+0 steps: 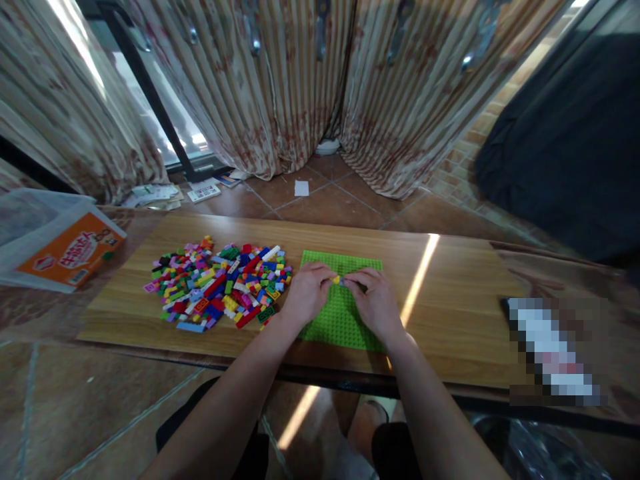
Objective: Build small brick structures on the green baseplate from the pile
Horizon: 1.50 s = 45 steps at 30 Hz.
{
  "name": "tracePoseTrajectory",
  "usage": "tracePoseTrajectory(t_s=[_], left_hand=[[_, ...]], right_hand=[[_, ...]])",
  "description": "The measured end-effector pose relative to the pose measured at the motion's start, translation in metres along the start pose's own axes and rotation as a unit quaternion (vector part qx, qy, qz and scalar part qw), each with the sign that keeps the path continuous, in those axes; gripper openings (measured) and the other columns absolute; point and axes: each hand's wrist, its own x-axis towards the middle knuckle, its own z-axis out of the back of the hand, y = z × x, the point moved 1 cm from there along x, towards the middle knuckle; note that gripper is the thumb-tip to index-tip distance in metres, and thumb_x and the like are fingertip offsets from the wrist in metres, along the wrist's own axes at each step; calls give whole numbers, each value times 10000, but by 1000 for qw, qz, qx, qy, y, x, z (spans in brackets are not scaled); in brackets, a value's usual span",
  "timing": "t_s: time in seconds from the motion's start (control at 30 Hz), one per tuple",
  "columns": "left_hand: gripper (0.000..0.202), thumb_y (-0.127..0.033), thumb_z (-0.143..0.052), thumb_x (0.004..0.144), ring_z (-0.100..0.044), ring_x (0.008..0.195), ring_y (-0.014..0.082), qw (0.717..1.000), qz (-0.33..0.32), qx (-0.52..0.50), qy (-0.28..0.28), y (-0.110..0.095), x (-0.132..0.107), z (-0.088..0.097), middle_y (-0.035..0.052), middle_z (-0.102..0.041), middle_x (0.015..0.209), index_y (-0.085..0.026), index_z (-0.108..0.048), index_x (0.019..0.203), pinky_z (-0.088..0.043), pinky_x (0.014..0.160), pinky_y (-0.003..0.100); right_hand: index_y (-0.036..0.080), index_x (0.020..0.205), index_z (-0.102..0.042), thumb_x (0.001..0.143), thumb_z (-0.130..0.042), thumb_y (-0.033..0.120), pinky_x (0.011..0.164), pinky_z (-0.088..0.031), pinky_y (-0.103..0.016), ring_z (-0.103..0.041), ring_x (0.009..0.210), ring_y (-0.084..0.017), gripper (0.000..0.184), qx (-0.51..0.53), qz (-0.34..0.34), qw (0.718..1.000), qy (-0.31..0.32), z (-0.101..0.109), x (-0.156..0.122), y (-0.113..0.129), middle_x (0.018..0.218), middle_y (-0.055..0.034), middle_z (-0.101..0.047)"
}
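Note:
Above the green studded baseplate (333,327), both hands meet near its upper middle. My left hand (309,292) pinches a small yellow toy brick (337,280) between thumb and fingertips. Facing it, my right hand (374,300) is closed too, its fingertips on a tiny bluish-grey piece (343,281) that touches or nearly touches the yellow one. Fingers partly cover both pieces, so I cannot tell whether they are joined. To the left of my left hand spreads a large heap of mixed coloured toy bricks (215,287).
The baseplate and heap lie on a wooden table (450,307). A translucent plastic tub (45,247) with an orange label stands at the left end. A blurred-out object (550,350) lies at the right end. Striped curtains (290,87) hang behind.

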Motion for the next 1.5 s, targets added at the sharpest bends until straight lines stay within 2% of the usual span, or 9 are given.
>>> tracePoseTrajectory(t_s=[0.27, 0.6, 0.83, 1.07, 1.3, 1.5], left_hand=[[179, -92, -614, 813, -626, 905, 177, 1000, -11, 1, 1, 3, 1, 1, 23, -704, 897, -206, -730, 888, -491, 875, 328], [157, -89, -612, 809, -637, 917, 180, 1000, 14, -4, 6, 3, 2, 6, 37, -711, 915, -184, -722, 869, -499, 890, 322], [165, -93, -586, 818, -633, 916, 180, 1000, 25, 0, 5, 4, 3, 6, 44, -706, 925, -175, -708, 893, -499, 898, 329], [256, -72, -541, 788, -617, 949, 189, 998, 43, 33, -11, 4, 0, 12, 57, -685, 968, -172, -698, 965, -489, 925, 346], [297, -71, -533, 770, -600, 925, 190, 998, 29, 49, -2, 2, -1, 10, 61, -660, 969, -179, -713, 981, -494, 896, 342], [295, -124, -525, 831, -563, 953, 205, 996, -27, 78, 19, -2, -5, 5, 46, -653, 1017, -232, -716, 1029, -470, 892, 371]], right_hand=[[229, 888, -749, 890, -566, 289, 837, -445, -371, -568, 888, -217, 192, 9, 9, 1000, -9, -3, 1, 1, 904, -59, -686], [228, 880, -754, 894, -565, 292, 843, -443, -372, -579, 878, -213, 201, -6, 21, 1000, -13, -4, 1, 1, 887, -61, -679], [252, 884, -761, 882, -582, 338, 833, -439, -365, -577, 866, -208, 199, -5, 7, 1000, -6, -4, 3, -6, 893, -57, -672], [276, 899, -765, 868, -601, 372, 830, -423, -381, -566, 884, -221, 194, -30, -14, 999, -8, -5, 3, -7, 907, -57, -664], [294, 905, -762, 860, -612, 377, 840, -399, -391, -553, 907, -228, 178, -42, -27, 999, 0, -4, 3, -8, 916, -48, -669], [301, 896, -764, 844, -628, 389, 820, -389, -383, -544, 924, -238, 169, -57, -49, 997, 4, -2, 5, -5, 906, -55, -662]])
